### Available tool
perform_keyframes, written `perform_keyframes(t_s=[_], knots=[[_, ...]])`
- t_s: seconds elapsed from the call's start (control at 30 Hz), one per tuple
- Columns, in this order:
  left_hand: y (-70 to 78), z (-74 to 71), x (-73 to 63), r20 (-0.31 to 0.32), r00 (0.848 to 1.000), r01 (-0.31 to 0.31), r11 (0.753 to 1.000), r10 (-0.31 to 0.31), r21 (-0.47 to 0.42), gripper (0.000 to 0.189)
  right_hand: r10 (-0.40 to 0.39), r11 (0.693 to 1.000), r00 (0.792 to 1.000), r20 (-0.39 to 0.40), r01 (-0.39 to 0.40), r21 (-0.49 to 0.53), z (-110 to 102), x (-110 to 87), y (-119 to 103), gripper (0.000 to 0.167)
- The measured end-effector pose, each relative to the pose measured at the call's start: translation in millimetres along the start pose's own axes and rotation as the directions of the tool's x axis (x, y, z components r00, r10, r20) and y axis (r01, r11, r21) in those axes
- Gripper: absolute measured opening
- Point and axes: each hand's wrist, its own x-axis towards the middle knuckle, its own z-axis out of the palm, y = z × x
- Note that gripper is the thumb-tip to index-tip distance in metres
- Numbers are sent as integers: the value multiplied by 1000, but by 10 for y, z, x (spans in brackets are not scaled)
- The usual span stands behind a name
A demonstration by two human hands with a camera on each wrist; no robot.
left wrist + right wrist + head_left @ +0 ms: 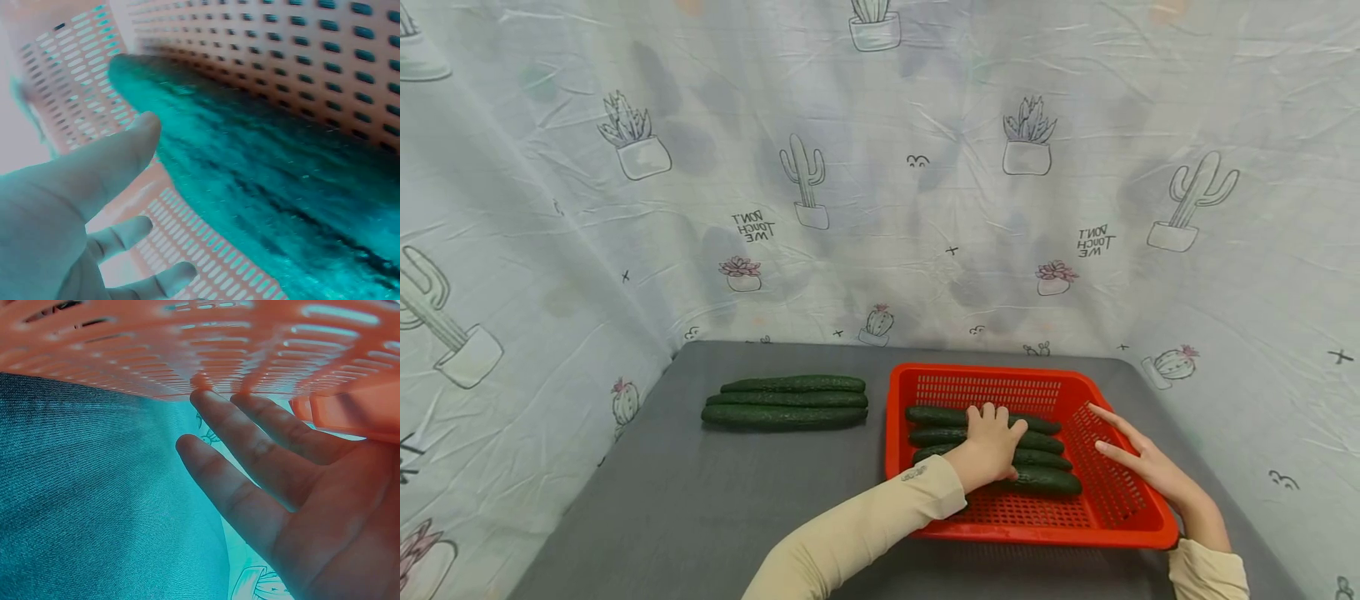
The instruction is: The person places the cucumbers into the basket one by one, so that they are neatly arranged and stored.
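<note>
A red perforated plastic basket [1000, 533] sits on the right of the table, with several dark green cucumbers [1048, 481] lying side by side in it. My left hand [992, 446] is over them, fingers spread and thumb down near the closest one. In the left wrist view the thumb lies by a cucumber [250, 162], and the fingers are apart from it. My right hand [1157, 475] holds the basket's right side. Thumb and index finger reach over the rim; in the right wrist view other fingers [219, 422] touch the wall from outside.
Three more cucumbers [785, 417] lie together on the grey table [715, 500], left of the basket. A pale curtain [880, 208] printed with potted cacti hangs behind the table and along its sides.
</note>
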Motion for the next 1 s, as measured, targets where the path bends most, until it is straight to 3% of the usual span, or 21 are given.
perform_keyframes(t_s=[0.23,0.63,1.0], knots=[[-74,-101,-38,-98,994,-43,998,38,-47,62,5,1000,1000,3,-5,28,4,5,-4,57],[-256,-278,-163,-146,989,-21,990,1,-137,60,3,1000,1000,-1,-3,-27,-9,2,6,56],[-489,-409,-370,-210,977,-20,976,-26,-215,57,4,999,1000,3,-4,35,0,11,21,56]])
